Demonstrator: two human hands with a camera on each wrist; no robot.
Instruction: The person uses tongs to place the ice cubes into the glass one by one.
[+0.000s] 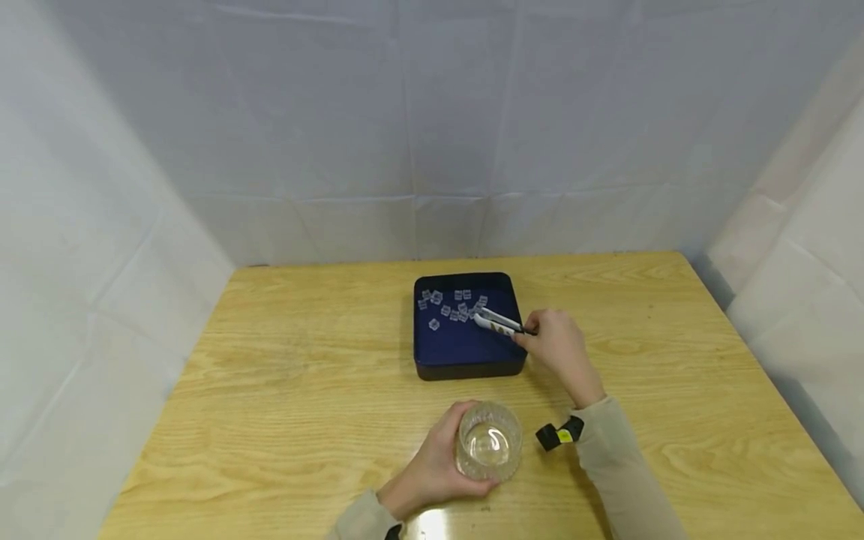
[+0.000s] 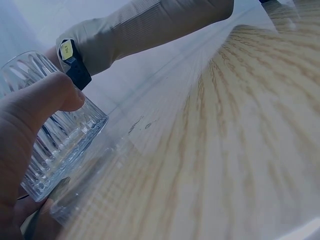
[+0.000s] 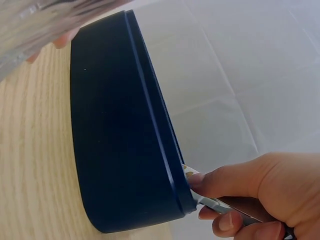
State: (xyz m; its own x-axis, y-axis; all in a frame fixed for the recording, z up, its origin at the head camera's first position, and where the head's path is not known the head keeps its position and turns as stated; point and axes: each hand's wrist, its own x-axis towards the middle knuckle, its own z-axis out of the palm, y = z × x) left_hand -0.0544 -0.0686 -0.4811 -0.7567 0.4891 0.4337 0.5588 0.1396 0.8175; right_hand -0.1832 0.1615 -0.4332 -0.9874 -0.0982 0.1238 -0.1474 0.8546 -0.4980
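My left hand (image 1: pixel 435 465) grips a clear ribbed drinking glass (image 1: pixel 511 459), thumb and fingers around its sides. In the left wrist view, the glass (image 2: pixel 70 132) shows its fluted wall, with the thumb across it. Farther forward, my right hand (image 1: pixel 556 345) holds slim tongs (image 1: pixel 496 322) with a patterned white arm. They reach over the right side of a dark blue square tray (image 1: pixel 469 371). Their tips lie among several clear cubes (image 1: pixel 445 310) on the tray floor; whether they pinch one, I cannot tell. In the right wrist view the tray wall (image 3: pixel 120 125) hides the tips.
The tray and glass are on a light wood-grain table (image 1: pixel 290 375). White sheeting (image 1: pixel 337 150) hangs behind the table and along both sides. A black wrist camera (image 1: pixel 559 433) on the right wrist juts out beside the glass.
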